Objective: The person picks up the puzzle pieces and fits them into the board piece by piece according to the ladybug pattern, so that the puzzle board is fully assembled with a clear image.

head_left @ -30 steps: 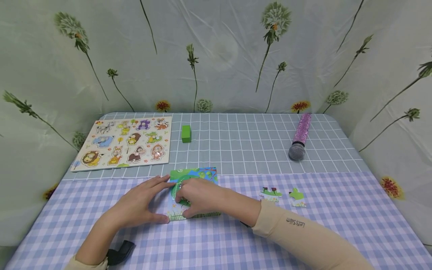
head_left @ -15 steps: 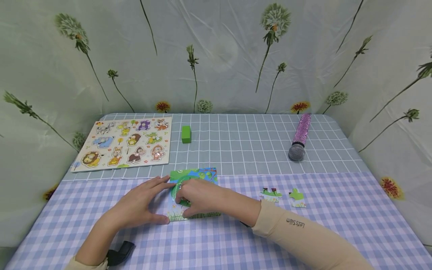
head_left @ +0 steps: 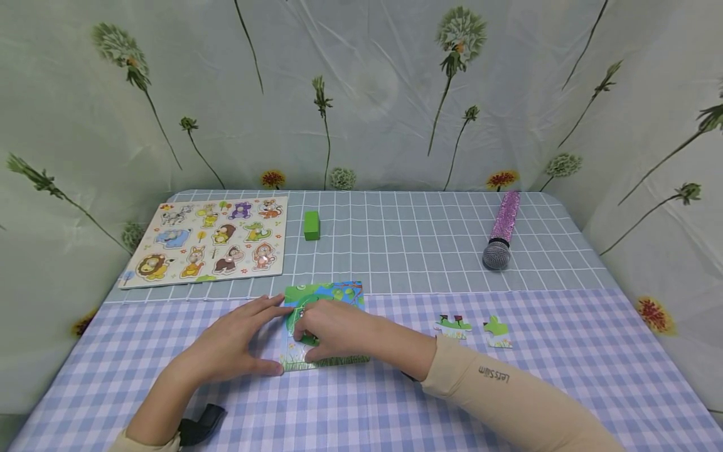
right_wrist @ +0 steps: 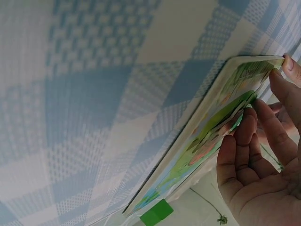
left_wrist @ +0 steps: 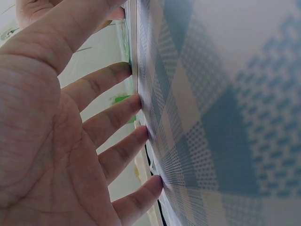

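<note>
In the head view a jigsaw puzzle (head_left: 339, 293) with a green and blue cartoon picture lies on the checked cloth in a thin-rimmed board. My left hand (head_left: 234, 342) spreads its fingers at the board's left side, fingertips at the upper left edge and thumb at the lower left corner. Over the puzzle is my right hand (head_left: 339, 333), covering much of the picture. Its thumb and index fingertip pinch a puzzle piece at the lower left, while the other fingers curl in, as the right wrist view shows. Two loose puzzle pieces (head_left: 453, 326) lie to the right.
A wooden animal peg puzzle (head_left: 209, 242) lies at the back left. Beside it stands a green block (head_left: 312, 226). Farther right is a microphone (head_left: 497, 251) with a glittery pink handle. A flowered curtain (head_left: 373, 94) hangs behind the table.
</note>
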